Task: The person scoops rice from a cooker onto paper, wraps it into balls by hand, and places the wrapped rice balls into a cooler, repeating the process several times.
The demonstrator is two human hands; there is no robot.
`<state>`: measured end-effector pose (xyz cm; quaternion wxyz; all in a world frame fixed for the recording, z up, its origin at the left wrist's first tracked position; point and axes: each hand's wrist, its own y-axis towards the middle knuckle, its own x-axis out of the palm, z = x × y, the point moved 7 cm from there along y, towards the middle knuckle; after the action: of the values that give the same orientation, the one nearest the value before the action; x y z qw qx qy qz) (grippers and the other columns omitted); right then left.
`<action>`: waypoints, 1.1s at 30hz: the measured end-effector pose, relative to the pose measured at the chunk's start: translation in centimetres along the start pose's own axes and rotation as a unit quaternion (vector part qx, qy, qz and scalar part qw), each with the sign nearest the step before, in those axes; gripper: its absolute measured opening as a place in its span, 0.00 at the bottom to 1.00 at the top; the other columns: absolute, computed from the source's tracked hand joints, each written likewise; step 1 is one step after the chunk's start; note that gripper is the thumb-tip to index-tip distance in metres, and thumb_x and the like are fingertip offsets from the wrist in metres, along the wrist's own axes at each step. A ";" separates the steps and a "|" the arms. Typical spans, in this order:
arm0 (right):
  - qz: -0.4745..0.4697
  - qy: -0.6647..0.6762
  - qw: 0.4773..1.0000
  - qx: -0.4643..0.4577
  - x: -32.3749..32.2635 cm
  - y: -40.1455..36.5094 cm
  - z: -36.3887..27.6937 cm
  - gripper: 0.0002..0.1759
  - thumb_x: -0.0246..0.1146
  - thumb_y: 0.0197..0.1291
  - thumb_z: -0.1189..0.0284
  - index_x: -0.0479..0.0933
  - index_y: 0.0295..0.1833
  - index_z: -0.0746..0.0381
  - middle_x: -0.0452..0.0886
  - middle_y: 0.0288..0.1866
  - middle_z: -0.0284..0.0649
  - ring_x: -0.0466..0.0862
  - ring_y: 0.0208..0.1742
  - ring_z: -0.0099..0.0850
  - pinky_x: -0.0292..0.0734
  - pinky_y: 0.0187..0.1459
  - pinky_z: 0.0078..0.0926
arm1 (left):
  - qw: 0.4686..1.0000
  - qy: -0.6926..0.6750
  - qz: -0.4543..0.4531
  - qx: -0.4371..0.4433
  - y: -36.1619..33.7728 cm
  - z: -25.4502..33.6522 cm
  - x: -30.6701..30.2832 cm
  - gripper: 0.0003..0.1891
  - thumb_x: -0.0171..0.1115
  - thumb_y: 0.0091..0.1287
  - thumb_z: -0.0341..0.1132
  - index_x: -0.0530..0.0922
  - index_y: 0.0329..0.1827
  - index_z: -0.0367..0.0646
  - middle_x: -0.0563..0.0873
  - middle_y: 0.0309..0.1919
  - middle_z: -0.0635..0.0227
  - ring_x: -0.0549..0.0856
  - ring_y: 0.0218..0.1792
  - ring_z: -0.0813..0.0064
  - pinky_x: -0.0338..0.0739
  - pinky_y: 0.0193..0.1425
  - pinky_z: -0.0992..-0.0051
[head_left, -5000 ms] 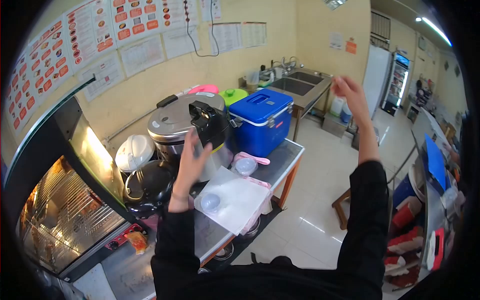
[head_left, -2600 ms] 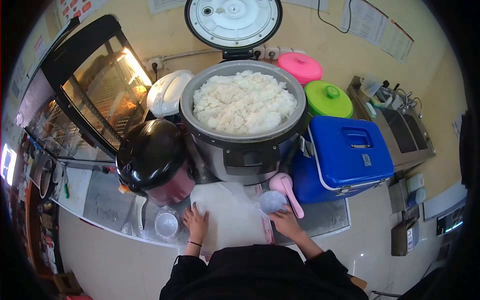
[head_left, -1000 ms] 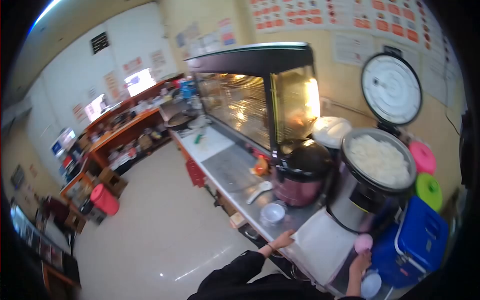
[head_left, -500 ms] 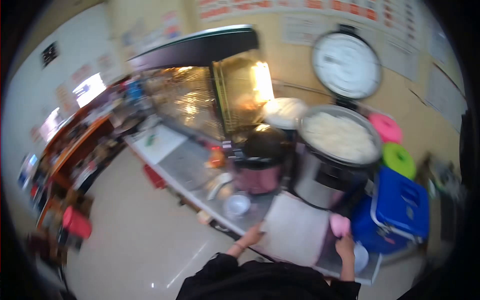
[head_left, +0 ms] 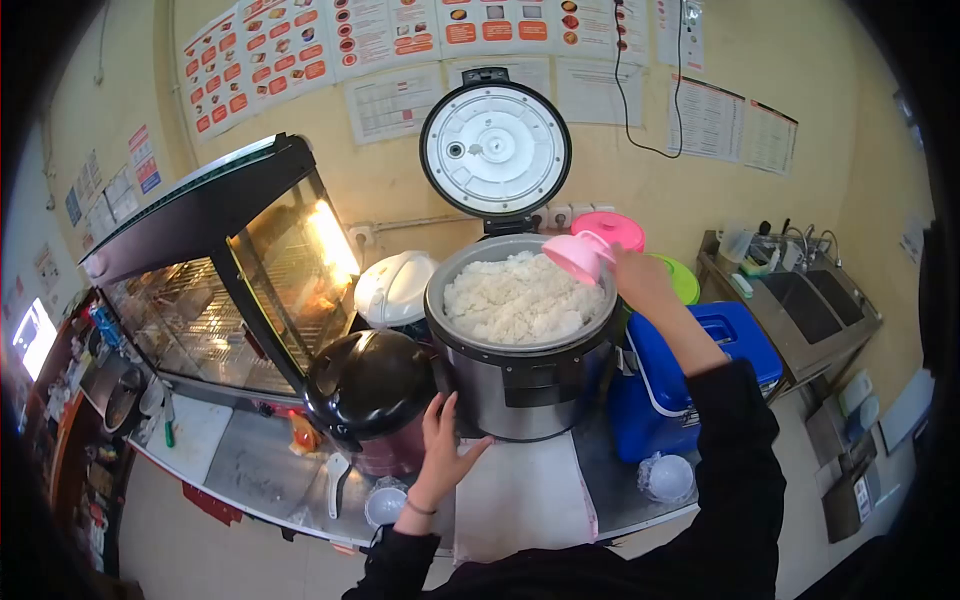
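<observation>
My right hand (head_left: pixel 640 278) grips a pink scoop (head_left: pixel 577 257) over the right rim of a large rice cooker (head_left: pixel 520 385). White cooked rice (head_left: pixel 522 298) fills the pot, and the cooker's round lid (head_left: pixel 496 142) stands raised behind it. The scoop is tilted, and its inside is hidden from me. Fingers spread and holding nothing, my left hand (head_left: pixel 440 462) hovers in front of the cooker's lower left side. A smaller dark-lidded cooker (head_left: pixel 370 385) stands just left of that hand. Below both hands lies a white paper sheet (head_left: pixel 525 500) on the metal counter.
A lit glass warming cabinet (head_left: pixel 230 290) stands left. A blue cooler box (head_left: pixel 720 345) is right of the rice cooker, with pink (head_left: pixel 610 228) and green lids (head_left: pixel 682 280) behind. Wrapped white bowls (head_left: pixel 668 478) and a white spoon (head_left: pixel 337 485) lie near the front edge. A sink (head_left: pixel 810 303) is far right.
My view has swung round to face the cooker. My right hand has lifted the pink scoop from beside the paper sheet to the rice. My left hand has left the sheet's edge and risen.
</observation>
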<state>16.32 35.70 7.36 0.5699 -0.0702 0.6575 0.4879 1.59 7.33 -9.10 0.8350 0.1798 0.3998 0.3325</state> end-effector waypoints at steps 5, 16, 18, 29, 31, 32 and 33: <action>-0.037 -0.014 0.998 -0.040 6.7 3.6 -2.5 0.12 0.52 0.55 0.67 0.69 0.41 0.64 0.79 0.26 0.48 0.81 0.28 0.43 0.75 0.29 0.41 | 1.000 0.005 0.021 -0.019 5.7 1.3 4.0 0.64 0.72 0.40 0.52 0.32 0.67 0.34 0.37 0.66 0.41 0.42 0.67 0.48 0.42 0.68 0.58; -0.156 0.037 0.974 -0.160 8.0 2.0 -11.1 0.12 0.53 0.54 0.65 0.72 0.38 0.63 0.80 0.27 0.48 0.82 0.30 0.42 0.77 0.30 0.37 | 0.995 -0.065 0.065 -0.029 6.4 -0.3 6.6 0.69 0.69 0.36 0.62 0.29 0.66 0.34 0.33 0.67 0.44 0.34 0.69 0.52 0.35 0.67 0.51; -0.176 0.032 0.965 -0.190 6.9 1.3 -11.3 0.13 0.53 0.55 0.64 0.72 0.39 0.63 0.80 0.27 0.48 0.82 0.30 0.42 0.76 0.30 0.38 | 0.996 -0.058 0.060 -0.040 6.5 -0.3 6.5 0.69 0.69 0.35 0.62 0.29 0.66 0.34 0.33 0.67 0.44 0.34 0.69 0.52 0.34 0.66 0.50; -0.346 0.029 0.900 -0.263 4.7 2.1 -11.3 0.19 0.53 0.56 0.58 0.70 0.46 0.60 0.78 0.36 0.53 0.79 0.40 0.47 0.73 0.40 0.42 | 0.995 -0.041 0.034 -0.080 6.3 -0.1 6.1 0.70 0.68 0.34 0.64 0.30 0.66 0.32 0.34 0.67 0.45 0.33 0.69 0.54 0.30 0.65 0.47; -0.376 0.036 0.887 -0.265 5.8 2.5 -12.2 0.20 0.52 0.57 0.57 0.70 0.47 0.61 0.77 0.37 0.55 0.78 0.42 0.48 0.71 0.42 0.43 | 0.995 -0.048 0.035 -0.084 6.4 0.0 6.1 0.70 0.68 0.33 0.65 0.30 0.66 0.31 0.34 0.67 0.45 0.33 0.69 0.55 0.29 0.64 0.47; -0.375 0.055 0.887 -0.264 6.9 2.6 -12.3 0.19 0.52 0.57 0.58 0.70 0.47 0.61 0.77 0.38 0.55 0.78 0.41 0.48 0.71 0.42 0.43 | 0.995 -0.046 0.033 -0.087 6.4 0.0 6.1 0.70 0.67 0.33 0.65 0.30 0.66 0.31 0.34 0.67 0.45 0.33 0.69 0.55 0.29 0.64 0.47; -0.374 0.074 0.887 -0.261 8.0 2.6 -12.5 0.19 0.53 0.57 0.58 0.70 0.47 0.62 0.77 0.38 0.55 0.78 0.41 0.49 0.71 0.43 0.43 | 0.995 -0.045 0.031 -0.089 6.4 0.0 6.1 0.70 0.67 0.33 0.66 0.30 0.66 0.31 0.35 0.67 0.45 0.33 0.69 0.55 0.29 0.64 0.47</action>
<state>3.41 31.75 0.68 0.6210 -0.4927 0.4714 0.3863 1.77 16.13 -8.77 0.8541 0.1312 0.3251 0.3842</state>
